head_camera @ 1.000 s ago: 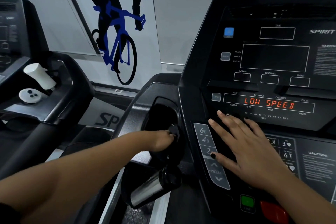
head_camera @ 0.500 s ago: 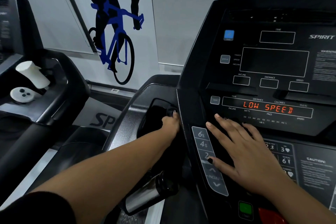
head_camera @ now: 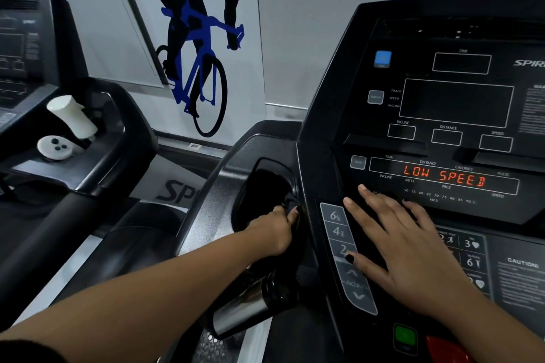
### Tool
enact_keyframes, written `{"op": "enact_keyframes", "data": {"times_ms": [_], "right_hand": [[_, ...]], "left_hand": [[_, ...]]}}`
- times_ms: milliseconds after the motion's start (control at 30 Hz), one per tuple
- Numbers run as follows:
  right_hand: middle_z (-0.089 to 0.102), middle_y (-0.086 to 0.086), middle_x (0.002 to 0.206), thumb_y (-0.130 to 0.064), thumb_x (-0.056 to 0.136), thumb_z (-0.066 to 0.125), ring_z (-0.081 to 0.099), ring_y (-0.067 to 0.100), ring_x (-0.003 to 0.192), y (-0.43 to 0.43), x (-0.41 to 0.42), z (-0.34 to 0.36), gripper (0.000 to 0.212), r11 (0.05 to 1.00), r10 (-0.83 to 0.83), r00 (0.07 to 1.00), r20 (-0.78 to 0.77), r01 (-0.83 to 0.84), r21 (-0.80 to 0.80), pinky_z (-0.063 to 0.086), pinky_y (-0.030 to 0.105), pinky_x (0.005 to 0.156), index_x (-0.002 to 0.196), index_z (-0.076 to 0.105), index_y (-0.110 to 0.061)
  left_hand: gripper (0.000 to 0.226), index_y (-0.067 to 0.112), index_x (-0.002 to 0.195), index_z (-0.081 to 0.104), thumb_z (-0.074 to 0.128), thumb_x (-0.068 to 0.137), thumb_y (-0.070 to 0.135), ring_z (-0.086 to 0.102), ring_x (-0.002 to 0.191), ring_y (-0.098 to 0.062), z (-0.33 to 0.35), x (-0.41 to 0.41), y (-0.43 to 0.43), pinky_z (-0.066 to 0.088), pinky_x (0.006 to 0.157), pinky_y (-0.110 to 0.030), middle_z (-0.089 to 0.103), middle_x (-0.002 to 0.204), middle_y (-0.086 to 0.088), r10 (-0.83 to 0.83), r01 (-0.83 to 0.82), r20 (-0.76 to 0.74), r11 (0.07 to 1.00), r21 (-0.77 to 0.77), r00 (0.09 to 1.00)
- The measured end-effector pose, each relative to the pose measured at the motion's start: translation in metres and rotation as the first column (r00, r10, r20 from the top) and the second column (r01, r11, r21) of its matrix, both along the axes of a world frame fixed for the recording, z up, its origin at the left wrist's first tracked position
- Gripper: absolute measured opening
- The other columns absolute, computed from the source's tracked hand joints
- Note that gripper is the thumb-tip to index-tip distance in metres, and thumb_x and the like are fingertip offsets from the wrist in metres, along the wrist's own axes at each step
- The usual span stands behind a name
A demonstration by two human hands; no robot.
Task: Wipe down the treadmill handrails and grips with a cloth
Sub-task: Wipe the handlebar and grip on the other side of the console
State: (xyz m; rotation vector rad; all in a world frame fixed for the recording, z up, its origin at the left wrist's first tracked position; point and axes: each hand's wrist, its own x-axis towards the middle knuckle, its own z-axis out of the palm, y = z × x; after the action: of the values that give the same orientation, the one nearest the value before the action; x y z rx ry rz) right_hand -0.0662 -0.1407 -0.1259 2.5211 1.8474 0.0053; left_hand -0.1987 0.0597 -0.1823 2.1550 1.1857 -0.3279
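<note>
At cup-holder recess [head_camera: 262, 183] left of console [head_camera: 442, 106], my left hand [head_camera: 275, 230] clenched on dark cloth [head_camera: 288, 203]. My right hand [head_camera: 410, 253] flat on console, fingers spread; silver grip [head_camera: 244, 311] just below left wrist.

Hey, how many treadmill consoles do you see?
2. The right console lies under the right hand; the left console stands at the frame's far left edge. Others may lie outside the view.
</note>
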Motion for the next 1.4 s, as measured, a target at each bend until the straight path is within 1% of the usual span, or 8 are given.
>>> {"op": "enact_keyframes", "data": {"times_ms": [167, 400, 600, 700, 800, 1000, 1200, 1400], "right_hand": [[0.013, -0.001, 0.163, -0.071, 0.093, 0.02, 0.029, 0.018, 0.143, 0.0, 0.0, 0.0, 0.074, 1.0, 0.004, 1.0, -0.002, -0.004, -0.006, 0.027, 0.049, 0.113, 0.155, 0.008, -0.032], [0.013, -0.003, 0.162, -0.071, 0.092, 0.024, 0.031, 0.016, 0.143, 0.001, 0.003, 0.001, 0.075, 1.0, 0.013, 1.0, -0.023, -0.013, 0.004, 0.028, 0.049, 0.112, 0.155, 0.009, -0.033], [0.013, -0.003, 0.162, -0.071, 0.092, 0.024, 0.03, 0.015, 0.143, 0.0, 0.004, 0.0, 0.075, 1.0, 0.014, 1.0, -0.022, -0.014, 0.012, 0.026, 0.047, 0.113, 0.155, 0.009, -0.034], [0.013, -0.003, 0.162, -0.071, 0.092, 0.024, 0.03, 0.016, 0.143, 0.0, 0.003, 0.0, 0.075, 1.0, 0.017, 1.0, -0.018, -0.016, 0.011, 0.026, 0.047, 0.113, 0.155, 0.009, -0.033], [0.012, -0.002, 0.163, -0.071, 0.092, 0.023, 0.028, 0.016, 0.143, 0.0, 0.002, 0.0, 0.075, 1.0, 0.014, 1.0, -0.01, -0.014, 0.012, 0.027, 0.049, 0.113, 0.155, 0.008, -0.033], [0.014, 0.0, 0.162, -0.071, 0.093, 0.02, 0.029, 0.018, 0.144, -0.001, 0.002, -0.002, 0.074, 1.0, 0.011, 1.0, 0.0, -0.011, 0.007, 0.027, 0.05, 0.112, 0.155, 0.01, -0.031], [0.014, -0.001, 0.162, -0.07, 0.093, 0.022, 0.026, 0.017, 0.145, 0.0, 0.005, -0.004, 0.074, 1.0, 0.024, 1.0, -0.004, -0.024, 0.016, 0.026, 0.049, 0.113, 0.155, 0.01, -0.031], [0.017, 0.0, 0.162, -0.07, 0.093, 0.021, 0.029, 0.018, 0.143, 0.0, 0.005, -0.003, 0.074, 1.0, 0.022, 1.0, -0.001, -0.022, 0.014, 0.026, 0.049, 0.113, 0.155, 0.012, -0.031]], "left_hand": [[0.05, 0.006, 0.149, 0.028, 0.023, 0.106, 0.032, 0.033, 0.139, -0.038, -0.009, 0.037, 0.018, 0.026, 0.115, -0.043, 0.032, 0.152, -0.022, 0.294, -0.233, 0.212, 0.933, -0.274, 0.932], [0.068, -0.005, 0.146, 0.032, 0.02, 0.104, 0.047, 0.037, 0.138, -0.036, -0.02, 0.075, 0.049, 0.026, 0.114, -0.038, 0.041, 0.148, -0.021, 0.707, -0.566, 0.176, 0.669, -0.482, 0.685], [0.069, -0.004, 0.108, 0.06, 0.02, 0.102, 0.051, 0.063, 0.106, -0.034, -0.015, 0.071, 0.073, 0.048, 0.1, -0.045, 0.067, 0.106, -0.015, 0.922, -0.594, 0.208, 0.372, -0.714, 0.327], [0.074, -0.001, 0.131, 0.053, 0.025, 0.098, 0.059, 0.057, 0.117, -0.037, -0.019, 0.069, 0.067, 0.042, 0.105, -0.046, 0.062, 0.123, -0.019, 0.881, -0.608, 0.184, 0.439, -0.661, 0.436], [0.068, -0.002, 0.146, 0.033, 0.031, 0.101, 0.049, 0.041, 0.134, -0.038, -0.028, 0.071, 0.042, 0.033, 0.112, -0.041, 0.042, 0.145, -0.021, 0.736, -0.577, 0.219, 0.65, -0.495, 0.641], [0.064, -0.004, 0.15, 0.021, 0.018, 0.106, 0.042, 0.024, 0.144, -0.035, -0.024, 0.07, 0.046, 0.022, 0.117, -0.04, 0.026, 0.156, -0.022, 0.627, -0.51, 0.195, 0.746, -0.428, 0.754], [0.069, -0.005, 0.139, 0.045, 0.013, 0.105, 0.046, 0.043, 0.133, -0.036, -0.022, 0.081, 0.074, 0.031, 0.114, -0.043, 0.047, 0.144, -0.021, 0.806, -0.641, 0.22, 0.575, -0.508, 0.55], [0.065, 0.005, 0.147, 0.037, 0.019, 0.103, 0.048, 0.046, 0.13, -0.037, -0.024, 0.077, 0.079, 0.036, 0.111, -0.046, 0.047, 0.144, -0.018, 0.866, -0.602, 0.239, 0.481, -0.637, 0.439]]}}
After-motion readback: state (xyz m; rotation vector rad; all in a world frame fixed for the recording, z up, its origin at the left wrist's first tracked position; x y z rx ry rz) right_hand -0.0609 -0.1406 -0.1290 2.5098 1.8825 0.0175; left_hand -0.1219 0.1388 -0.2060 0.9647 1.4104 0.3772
